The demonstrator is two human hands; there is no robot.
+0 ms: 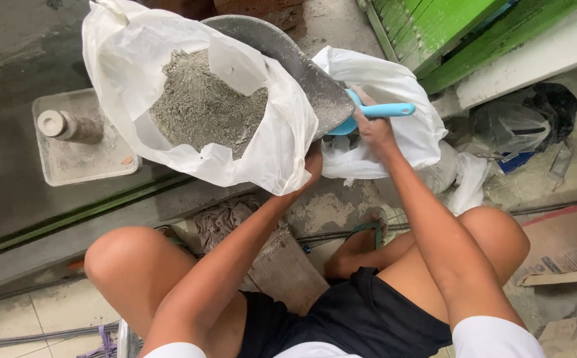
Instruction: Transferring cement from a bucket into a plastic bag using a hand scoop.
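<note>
Now, starting far left, a grey block [83, 142] with a stubby post is sitting on the floor [16, 59], well apart from the action. Next to it, the white bag [136, 59] is gaping wide, grey powder [202, 106] heaped inside. The left hand [313, 166] is reaching up under the bag's right edge, mostly hidden by the plastic, so I cannot tell whether the fingers are pinching shut or lying flat; it looks to be propping the mouth open. Moving right, the grey scoop [302, 66] is lying tilted across the rim, its blade pointing into the bag, likely angled that way to reach the powder. The right hand [370, 122] is clamping tight around the scoop's blue handle [384, 110], just beside the left hand. Behind it, a second bag [401, 86] is slumping against green boards [448, 33]. Far right, a dark bag [534, 116] and cardboard [567, 265] are lying on the floor.
</note>
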